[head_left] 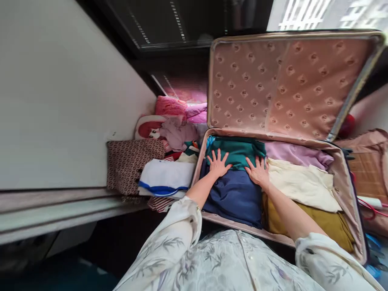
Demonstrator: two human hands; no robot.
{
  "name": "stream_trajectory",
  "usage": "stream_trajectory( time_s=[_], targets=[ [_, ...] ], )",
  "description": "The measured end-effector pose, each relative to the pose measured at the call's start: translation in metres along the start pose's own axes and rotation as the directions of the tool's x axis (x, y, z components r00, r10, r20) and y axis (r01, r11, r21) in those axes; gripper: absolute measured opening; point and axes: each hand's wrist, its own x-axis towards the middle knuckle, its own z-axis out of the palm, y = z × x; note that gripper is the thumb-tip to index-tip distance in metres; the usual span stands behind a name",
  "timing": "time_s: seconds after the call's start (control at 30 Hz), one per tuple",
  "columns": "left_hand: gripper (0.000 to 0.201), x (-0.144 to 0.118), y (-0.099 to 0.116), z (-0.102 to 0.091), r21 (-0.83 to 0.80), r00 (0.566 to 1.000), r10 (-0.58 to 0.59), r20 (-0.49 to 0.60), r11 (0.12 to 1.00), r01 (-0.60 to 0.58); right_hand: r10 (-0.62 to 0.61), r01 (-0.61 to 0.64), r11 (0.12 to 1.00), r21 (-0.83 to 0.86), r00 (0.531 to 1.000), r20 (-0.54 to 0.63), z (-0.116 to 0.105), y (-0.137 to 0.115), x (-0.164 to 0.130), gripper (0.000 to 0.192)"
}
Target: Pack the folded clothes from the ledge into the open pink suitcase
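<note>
Both hands lie flat and open, fingers spread, pressing down on folded clothes in the open suitcase (345, 178); neither grips anything. The left hand (217, 163) rests where the green garment (235, 150) meets the navy garment (233, 194), close to the suitcase's left wall. The right hand (258, 171) lies just beside it on the same seam, its outer edge touching the cream garment (300, 184) of the neighbouring stack. The navy garment is directly under and just nearer than both palms. It runs from the green piece at the far side, by the hinge, back toward the suitcase's near rim, so its long axis points roughly from the person toward the raised lid (287, 85). Both hands are equally close to it, the left over its left part and the right over its right part, with the forearms coming in over the near rim. To the right, a lilac garment (298, 155) lies at the far side, the cream one in the middle and a mustard garment (321, 220) by the near right corner. Outside the suitcase, beyond its left wall, a white folded cloth with a blue stripe (165, 178) sits on a heap with a brown patterned cushion (129, 163) and pink bedding (178, 109).
</note>
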Motion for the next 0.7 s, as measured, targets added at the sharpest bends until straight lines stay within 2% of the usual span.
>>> stream_trajectory(
  time_s=[0.07,0.13,0.23,0.3,0.37,0.43,0.47,0.53,0.57,0.63,0.7],
  targets=[
    [0.082,-0.006,0.004,-0.008,-0.054,1.000,0.026,0.007,0.998,-0.026,-0.002,0.002,1.000,-0.008,1.000,0.012,0.000,0.004,0.002,0.064],
    [0.082,-0.026,0.004,-0.015,-0.114,0.996,0.088,-0.026,0.989,-0.090,-0.004,0.004,1.000,0.001,1.000,0.003,-0.002,0.006,0.003,0.065],
    [0.072,-0.083,-0.009,-0.022,-0.203,0.972,0.169,-0.162,0.958,-0.201,0.002,0.001,1.000,0.031,0.997,-0.080,-0.010,0.003,-0.004,0.064],
    [0.056,-0.132,-0.034,-0.025,-0.256,0.945,0.142,-0.294,0.941,-0.222,0.006,0.004,0.999,0.053,0.983,-0.185,-0.021,-0.007,-0.013,0.061],
    [0.041,-0.177,-0.076,-0.031,-0.311,0.913,0.003,-0.408,0.940,-0.142,-0.031,0.055,0.995,0.077,0.958,-0.286,-0.038,-0.030,-0.023,0.059],
    [0.033,-0.208,-0.131,-0.041,-0.351,0.860,-0.239,-0.451,0.933,0.076,-0.150,0.195,0.975,0.105,0.930,-0.337,-0.058,-0.066,-0.030,0.056],
    [0.033,-0.217,-0.160,-0.048,-0.356,0.818,-0.359,-0.449,0.912,0.205,-0.237,0.291,0.950,0.117,0.909,-0.342,-0.069,-0.089,-0.030,0.055],
    [0.038,-0.222,-0.215,-0.063,-0.326,0.749,-0.512,-0.421,0.856,0.402,-0.429,0.486,0.865,0.125,0.846,-0.316,-0.089,-0.143,-0.027,0.053],
    [0.041,-0.218,-0.239,-0.071,-0.302,0.728,-0.557,-0.399,0.830,0.470,-0.514,0.562,0.818,0.121,0.810,-0.282,-0.098,-0.172,-0.023,0.053],
    [0.050,-0.204,-0.276,-0.087,-0.248,0.724,-0.601,-0.338,0.799,0.548,-0.626,0.643,0.760,0.099,0.764,-0.155,-0.111,-0.228,-0.012,0.053],
    [0.060,-0.185,-0.298,-0.101,-0.205,0.756,-0.609,-0.242,0.793,0.573,-0.650,0.647,0.759,0.070,0.759,0.025,-0.116,-0.275,0.001,0.054]
  ],
)
